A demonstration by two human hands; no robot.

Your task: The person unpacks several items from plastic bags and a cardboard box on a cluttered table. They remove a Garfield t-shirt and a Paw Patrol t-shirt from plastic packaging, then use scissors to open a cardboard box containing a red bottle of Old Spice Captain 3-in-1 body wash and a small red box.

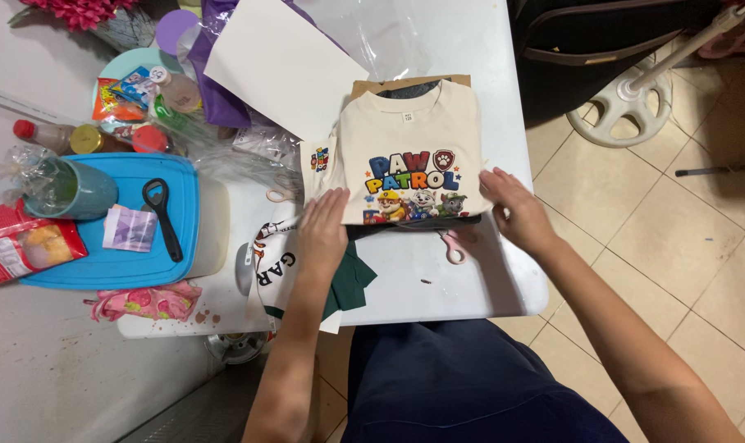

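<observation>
Now, starting at your left, one blue tray [188, 246] carries one teal cup [73, 190], one black opener [161, 215] and one folded slip of paper [130, 229]. Beside it, on the white worktop [471, 283], your left hand [322, 232] lies flat, fingers together, on the lower left edge of one folded cream shirt [418, 135] with a cartoon print. One dark green cloth [352, 279] pokes out below that hand. Your right hand [516, 209] presses, fingers spread, on the shirt's right edge. One pink pair of scissors [453, 244] lies just under the shirt, between your two hands.
</observation>
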